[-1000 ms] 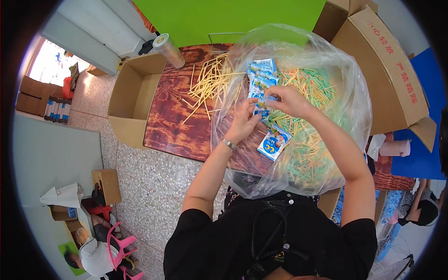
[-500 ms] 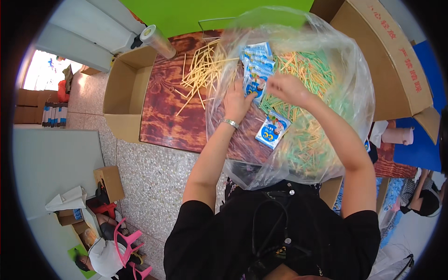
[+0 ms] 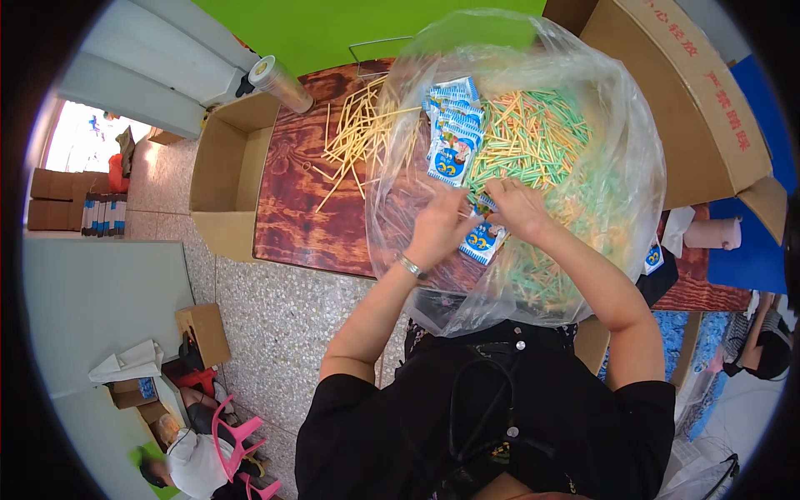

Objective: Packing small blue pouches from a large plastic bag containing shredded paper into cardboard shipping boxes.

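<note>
A small blue-and-white packet [image 3: 481,243] lies inside a large clear plastic bag [image 3: 642,125]. At its upper end, my right hand [image 3: 518,208] is closed with bent fingertips pinching the packet's edge. My left hand [image 3: 442,225] grips the same packet's upper left side, thumb against it; its fingertips are partly hidden. Just beyond my left hand, several similar packets [image 3: 454,142] overlap in a row. To their right spreads a heap of thin green, orange and yellow sticks [image 3: 537,133], some beneath the plastic.
Longer pale yellow sticks [image 3: 354,137] lie loose on the red-brown wooden table [image 3: 287,225]. An open carton [image 3: 233,158] stands at left, with a clear cylindrical jar [image 3: 283,83] behind it. A large cardboard box [image 3: 675,108] borders the right. Another person sits on a pink chair [image 3: 236,442] at lower left.
Both hands have come down from the packet row to the single packet nearer me. My left hand has let go of the row; the fingers now meet at the single packet's upper end.
</note>
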The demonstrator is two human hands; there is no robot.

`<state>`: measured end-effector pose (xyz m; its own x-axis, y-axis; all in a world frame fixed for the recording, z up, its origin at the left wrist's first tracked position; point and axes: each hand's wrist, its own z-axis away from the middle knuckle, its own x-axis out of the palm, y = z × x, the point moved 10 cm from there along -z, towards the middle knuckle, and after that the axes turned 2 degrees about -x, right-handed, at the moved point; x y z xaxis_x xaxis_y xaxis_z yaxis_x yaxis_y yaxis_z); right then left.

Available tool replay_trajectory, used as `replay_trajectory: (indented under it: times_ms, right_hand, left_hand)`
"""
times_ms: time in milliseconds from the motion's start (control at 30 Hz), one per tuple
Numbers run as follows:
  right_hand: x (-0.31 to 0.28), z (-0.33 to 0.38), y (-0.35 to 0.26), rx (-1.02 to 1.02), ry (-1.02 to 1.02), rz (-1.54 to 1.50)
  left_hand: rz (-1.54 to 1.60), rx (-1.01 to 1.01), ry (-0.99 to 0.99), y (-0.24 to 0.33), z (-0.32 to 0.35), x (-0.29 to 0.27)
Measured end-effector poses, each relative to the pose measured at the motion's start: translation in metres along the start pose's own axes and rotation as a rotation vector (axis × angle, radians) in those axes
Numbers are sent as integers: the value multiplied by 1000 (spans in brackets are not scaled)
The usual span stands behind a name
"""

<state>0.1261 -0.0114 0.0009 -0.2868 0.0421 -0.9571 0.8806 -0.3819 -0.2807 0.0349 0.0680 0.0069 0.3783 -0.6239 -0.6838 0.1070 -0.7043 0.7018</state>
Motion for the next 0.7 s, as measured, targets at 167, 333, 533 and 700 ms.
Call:
replay_trajectory:
  times_ms: [167,333,533,700]
  right_hand:
    - [4,2,5,-140,92,31]
    - [-34,17,-14,-225,173,101]
    - [-66,18,6,-108,326,-438]
    - [-79,10,4,-125,254,-613]
  left_hand:
    - [-52,1,-46,5,12,14]
    - [-148,29,60,21,5,0]
    - [250,-66,49,8,-11,1]
    - [580,-199,-14,1,-16,12]
